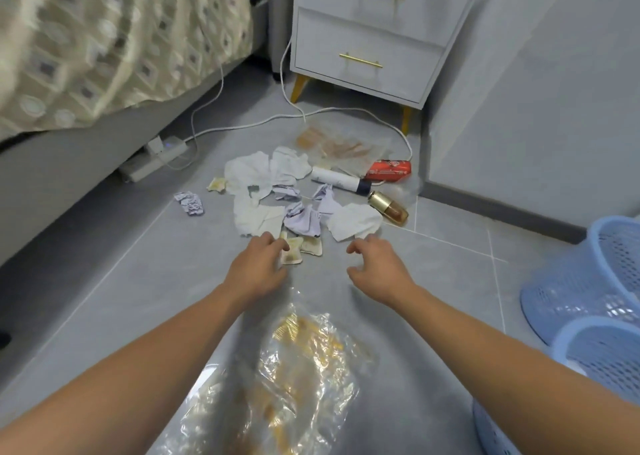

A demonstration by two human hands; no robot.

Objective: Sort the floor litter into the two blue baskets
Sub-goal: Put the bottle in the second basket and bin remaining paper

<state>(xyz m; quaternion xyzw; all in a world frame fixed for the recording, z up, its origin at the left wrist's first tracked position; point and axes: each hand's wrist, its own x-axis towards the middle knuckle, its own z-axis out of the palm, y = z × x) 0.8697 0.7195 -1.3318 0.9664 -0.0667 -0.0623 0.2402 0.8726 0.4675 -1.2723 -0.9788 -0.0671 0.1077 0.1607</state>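
Grey tile floor between bed and white nightstand. Litter pile ahead, two blue baskets at my right. My left hand fingers curled onto small wrapper; firm grip or not, cannot tell. My right hand hovers loosely curled, holds nothing. Advice: pinch wrapper by edge, lift flat. Clear plastic bag under forearms, cable beyond pile; open floor toward baskets.
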